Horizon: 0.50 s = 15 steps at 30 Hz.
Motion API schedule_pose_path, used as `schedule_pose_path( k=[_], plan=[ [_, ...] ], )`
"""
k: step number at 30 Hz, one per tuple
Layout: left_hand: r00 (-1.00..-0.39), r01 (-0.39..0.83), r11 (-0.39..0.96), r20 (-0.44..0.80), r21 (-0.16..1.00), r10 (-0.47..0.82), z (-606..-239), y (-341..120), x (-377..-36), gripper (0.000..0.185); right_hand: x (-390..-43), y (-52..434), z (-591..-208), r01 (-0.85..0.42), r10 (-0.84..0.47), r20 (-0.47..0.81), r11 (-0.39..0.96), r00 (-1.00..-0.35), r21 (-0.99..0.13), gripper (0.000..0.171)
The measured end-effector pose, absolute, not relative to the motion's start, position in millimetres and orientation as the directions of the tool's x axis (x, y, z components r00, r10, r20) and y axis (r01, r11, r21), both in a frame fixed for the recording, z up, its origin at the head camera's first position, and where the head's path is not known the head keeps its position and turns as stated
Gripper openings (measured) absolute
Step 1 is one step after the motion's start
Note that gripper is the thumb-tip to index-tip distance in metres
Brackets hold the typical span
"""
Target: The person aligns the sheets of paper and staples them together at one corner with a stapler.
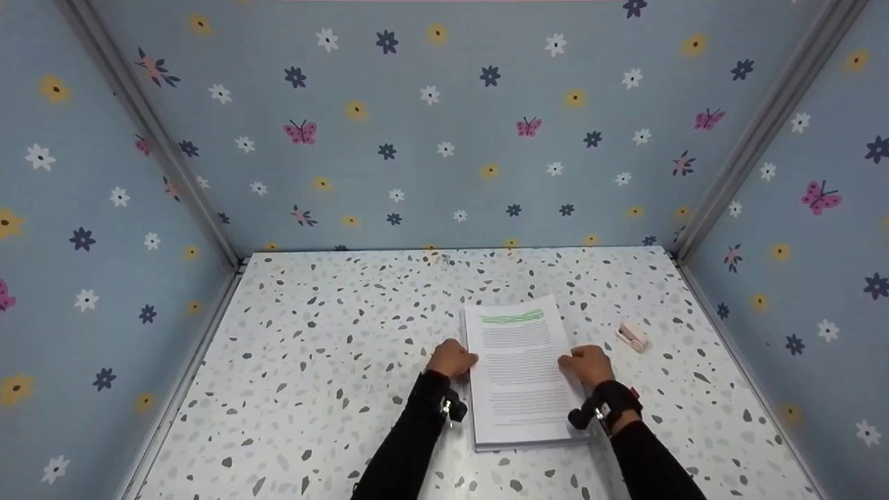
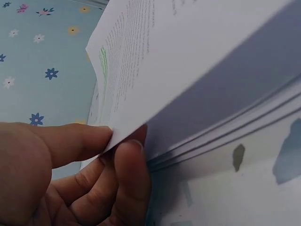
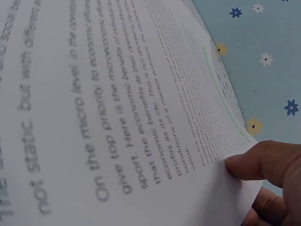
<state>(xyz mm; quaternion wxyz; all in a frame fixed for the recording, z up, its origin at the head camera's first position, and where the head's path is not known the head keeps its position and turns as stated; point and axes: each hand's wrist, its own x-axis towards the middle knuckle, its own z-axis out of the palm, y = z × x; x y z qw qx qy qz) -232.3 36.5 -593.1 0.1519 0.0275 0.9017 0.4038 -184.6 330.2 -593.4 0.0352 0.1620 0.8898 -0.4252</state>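
A printed sheet [image 1: 524, 375] with green highlighter strokes near its top lies over a stack of paper on the speckled table. My left hand [image 1: 452, 358] pinches the sheet's left edge between thumb and fingers. In the left wrist view that edge of the sheet [image 2: 155, 94] is raised above the stacked papers [image 2: 235, 125], with a gap beneath. On the opposite edge, my right hand [image 1: 587, 364] pinches the sheet with the thumb on top. Close up in the right wrist view, the sheet [image 3: 141, 141] bows, and the fingers below it are partly hidden.
A small pale pink stapler-like object [image 1: 632, 337] lies on the table [image 1: 312, 389] to the right of the papers. Blue flowered panels [image 1: 444, 125] enclose the back and both sides, with grey posts [image 1: 160, 139] at the corners.
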Motion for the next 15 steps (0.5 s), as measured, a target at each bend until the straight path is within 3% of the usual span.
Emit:
schedule_pose_path(
  k=[4,15],
  plan=[
    [-0.946,-0.092,0.662,-0.272,0.744,0.175,-594.5,35.4,-231.4,0.027,-182.1,330.1,-595.8,0.254,0.235,-0.136,0.601,-0.962,-0.758,0.044],
    [-0.954,-0.112,0.743,-0.282,0.660,0.106,-602.5,37.2,-235.0,0.033,-182.7,328.5,-602.0,0.277,0.289,-0.121,0.591,-0.950,-0.758,0.040]
  ],
)
